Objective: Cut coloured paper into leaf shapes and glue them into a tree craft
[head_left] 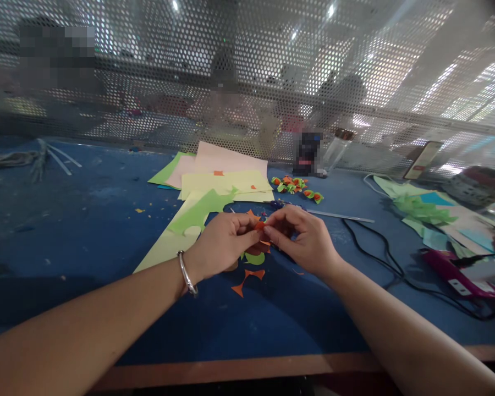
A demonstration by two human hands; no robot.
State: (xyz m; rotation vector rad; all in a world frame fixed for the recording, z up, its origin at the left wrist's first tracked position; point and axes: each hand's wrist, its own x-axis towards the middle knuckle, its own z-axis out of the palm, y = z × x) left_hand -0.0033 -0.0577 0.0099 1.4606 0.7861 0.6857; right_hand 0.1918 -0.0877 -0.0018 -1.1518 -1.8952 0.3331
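Observation:
Between my two hands is a small piece of orange paper, pinched at the fingertips. My left hand, with a silver bangle at its wrist, grips it from the left. From the right, my right hand pinches its other side with thumb and forefinger. Under and in front of the hands lie orange paper scraps and a green paper piece. A cut green sheet rests on pale yellow paper to the left. Curled green and orange paper pieces sit in a cluster beyond my right hand.
A stack of pink paper and yellow sheets stands at the back. On the right are a black cable, a magenta power strip and more papers. A perforated metal screen rises behind the blue table.

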